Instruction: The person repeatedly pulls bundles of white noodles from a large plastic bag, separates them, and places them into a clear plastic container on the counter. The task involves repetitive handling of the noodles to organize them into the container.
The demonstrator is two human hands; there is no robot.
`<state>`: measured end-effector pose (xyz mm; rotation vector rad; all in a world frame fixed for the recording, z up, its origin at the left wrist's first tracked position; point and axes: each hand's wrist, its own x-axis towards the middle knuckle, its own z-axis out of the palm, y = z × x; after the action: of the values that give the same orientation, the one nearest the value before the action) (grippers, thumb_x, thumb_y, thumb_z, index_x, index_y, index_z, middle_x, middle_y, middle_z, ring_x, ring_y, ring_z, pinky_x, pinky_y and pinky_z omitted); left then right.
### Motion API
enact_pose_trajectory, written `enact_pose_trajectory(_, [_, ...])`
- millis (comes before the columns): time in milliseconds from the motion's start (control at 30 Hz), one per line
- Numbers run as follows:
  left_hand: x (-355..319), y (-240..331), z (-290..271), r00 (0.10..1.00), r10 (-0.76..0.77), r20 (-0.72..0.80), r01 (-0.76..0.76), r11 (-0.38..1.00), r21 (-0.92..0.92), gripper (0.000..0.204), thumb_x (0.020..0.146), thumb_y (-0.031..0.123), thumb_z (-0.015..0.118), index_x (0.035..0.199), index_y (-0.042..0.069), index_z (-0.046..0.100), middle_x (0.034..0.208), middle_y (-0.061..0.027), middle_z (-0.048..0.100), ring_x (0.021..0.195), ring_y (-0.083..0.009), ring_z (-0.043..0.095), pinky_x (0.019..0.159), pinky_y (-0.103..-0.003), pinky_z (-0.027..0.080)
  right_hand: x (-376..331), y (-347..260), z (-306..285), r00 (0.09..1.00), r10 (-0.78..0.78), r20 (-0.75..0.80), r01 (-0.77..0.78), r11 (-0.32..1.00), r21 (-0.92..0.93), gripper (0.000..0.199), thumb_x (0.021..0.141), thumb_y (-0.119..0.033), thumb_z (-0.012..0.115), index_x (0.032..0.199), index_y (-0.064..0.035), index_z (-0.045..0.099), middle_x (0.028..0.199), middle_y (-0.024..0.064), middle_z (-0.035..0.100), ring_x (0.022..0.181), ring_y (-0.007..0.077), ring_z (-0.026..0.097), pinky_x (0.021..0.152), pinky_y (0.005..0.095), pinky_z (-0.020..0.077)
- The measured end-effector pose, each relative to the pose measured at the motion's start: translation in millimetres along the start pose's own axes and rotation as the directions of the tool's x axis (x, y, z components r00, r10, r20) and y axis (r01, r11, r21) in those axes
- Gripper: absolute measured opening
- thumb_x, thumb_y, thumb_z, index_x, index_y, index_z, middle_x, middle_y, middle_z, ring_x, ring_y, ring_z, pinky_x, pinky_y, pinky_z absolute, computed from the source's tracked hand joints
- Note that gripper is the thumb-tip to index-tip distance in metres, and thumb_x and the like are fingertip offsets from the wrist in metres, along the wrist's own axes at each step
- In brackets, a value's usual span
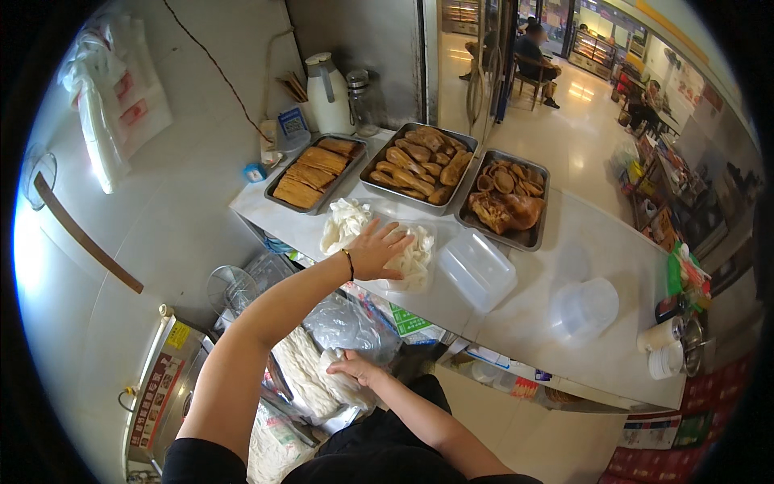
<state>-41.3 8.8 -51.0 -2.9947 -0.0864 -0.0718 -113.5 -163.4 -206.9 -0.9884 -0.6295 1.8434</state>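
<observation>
My left hand [375, 252], with a dark bracelet at its wrist, is stretched over the counter, fingers spread and palm down. It lies over a clear plastic tub of white noodle-like strips [417, 262] and hides part of it. Just left of the fingers is another heap of the pale strips [345, 223]. Lower down, below the counter's edge, my right hand [358, 370] is closed on the near end of a bundle of white noodles [343, 387]. More of the white noodles [300, 367] lie beside it on plastic sheeting.
Metal trays of brown tofu sheets [310, 176], brown braised pieces [419, 161] and braised meat [506, 208] line the counter's back. An upturned clear box [478, 270] and a round clear tub [586, 309] stand to the right. A white jug [328, 93] is behind; people sit farther off.
</observation>
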Motion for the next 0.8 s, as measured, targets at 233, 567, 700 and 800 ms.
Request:
enact_pose_trajectory(233, [-0.1,-14.0,-8.2,0.994,-0.098,0.046,0.107,0.823,-0.557,0.065,0.069,0.037,0.061,0.123,0.006,0.04,0.122,-0.0197,0.038,0.114,-0.0324,0.034,0.096,-0.04,0.026,14.2,12.8,-4.0,0.999,-0.032,-0.027,0.031,0.999,-0.032,0.072,0.058,-0.007,0.068,0.121,-0.0039,0.034,0.111,0.0063,0.045,0.101,0.0157,0.043,0.086,0.0264,0.0358])
enact_pose_trajectory(567, [-138.9,27.4,-7.0,0.386,-0.922,-0.007,0.569,0.244,-0.785,0.033,0.079,0.032,0.053,0.078,0.0,0.059,0.067,-0.0138,0.058,0.065,-0.0259,0.057,0.06,-0.033,0.043,-3.4,-31.4,-2.3,0.999,0.026,-0.037,-0.028,0.998,-0.061,0.051,0.058,-0.009,0.07,0.103,-0.001,0.049,0.088,0.0047,0.056,0.081,0.014,0.053,0.068,0.0269,0.043])
enact_pose_trajectory(700, [-259.2,83.1,101.4,0.138,-0.813,0.565,0.693,-0.329,-0.642,0.072,0.072,0.068,0.038,0.061,0.001,0.062,0.059,-0.0097,0.06,0.062,-0.0216,0.06,0.058,-0.034,0.044,23.8,-20.8,0.5,0.987,-0.157,0.014,0.154,0.937,-0.313,0.041,0.059,-0.007,0.068,0.098,-0.0015,0.055,0.088,0.0054,0.059,0.077,0.0131,0.055,0.07,0.0249,0.0434])
enact_pose_trajectory(800, [-276.2,128.7,109.1,0.392,-0.432,0.812,0.179,-0.83,-0.528,0.083,0.069,0.076,0.03,0.092,0.0,0.057,0.091,-0.0137,0.057,0.091,-0.0248,0.052,0.077,-0.036,0.037,23.7,-35.9,27.1,0.973,-0.188,0.135,0.231,0.815,-0.532,0.042,0.059,-0.013,0.069,0.096,-0.0013,0.054,0.088,0.0059,0.059,0.079,0.015,0.055,0.07,0.0281,0.0439])
